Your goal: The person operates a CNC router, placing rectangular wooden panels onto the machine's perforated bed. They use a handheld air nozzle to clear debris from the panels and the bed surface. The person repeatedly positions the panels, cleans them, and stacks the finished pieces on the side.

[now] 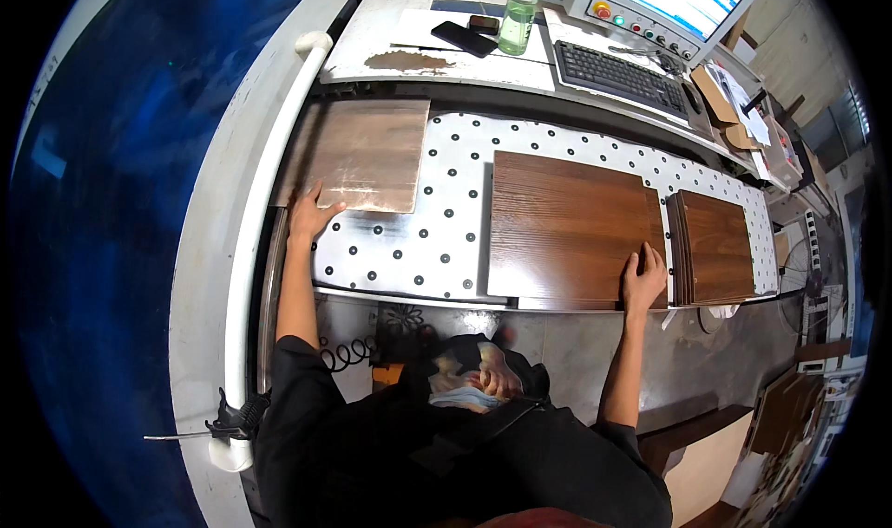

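A dusty brown wood panel (372, 152) lies at the left of the white table (451, 249), which is dotted with black round studs. My left hand (313, 217) rests at the panel's near edge, thumb and fingers apart. Right of the middle, dark brown boards (562, 226) lie stacked, slightly out of line at their right side. On the near right part of these boards lies my right hand (644, 282), its fingers a little bent against the wood; the thumb is hard to make out. Beyond it sits a second stack of smaller brown boards (715, 245).
A white rail (269, 184) runs along the left, beside a machine housing. On the back ledge are a phone (464, 38), a green bottle (519, 17), a black keyboard (621, 78) and a monitor (669, 3) with buttons. More boards (711, 463) stand at the lower right.
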Demonstrator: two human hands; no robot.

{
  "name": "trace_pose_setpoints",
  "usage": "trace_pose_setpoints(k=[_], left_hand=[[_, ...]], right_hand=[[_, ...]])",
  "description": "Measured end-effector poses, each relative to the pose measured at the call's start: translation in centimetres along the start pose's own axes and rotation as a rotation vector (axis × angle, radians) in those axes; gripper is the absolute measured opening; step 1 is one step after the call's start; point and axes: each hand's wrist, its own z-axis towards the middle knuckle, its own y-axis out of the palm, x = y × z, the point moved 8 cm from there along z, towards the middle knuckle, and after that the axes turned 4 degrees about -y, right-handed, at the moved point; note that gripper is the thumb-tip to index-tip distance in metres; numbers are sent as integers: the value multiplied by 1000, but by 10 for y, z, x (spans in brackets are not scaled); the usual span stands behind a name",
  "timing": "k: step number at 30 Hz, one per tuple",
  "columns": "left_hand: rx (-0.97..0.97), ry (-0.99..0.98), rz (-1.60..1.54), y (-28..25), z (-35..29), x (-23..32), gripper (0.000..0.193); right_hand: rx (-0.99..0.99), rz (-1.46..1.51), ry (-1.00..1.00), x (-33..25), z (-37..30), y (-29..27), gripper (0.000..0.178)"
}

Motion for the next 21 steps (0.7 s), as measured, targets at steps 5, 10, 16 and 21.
trace_pose_setpoints(k=[5, 10, 16, 21], left_hand=[[-35, -21, 29, -2, 1, -1, 98], [-52, -57, 33, -1, 14, -5, 88], [170, 3, -283, -39, 22, -35, 76], [267, -3, -110, -8, -55, 8, 85]], right_hand=[[-42, 52, -29, -75, 1, 32, 44], [-53, 92, -92, -187, -8, 58, 44], [-575, 903, -190, -346, -42, 86, 39], [-519, 707, -504, -356, -140, 98, 49]])
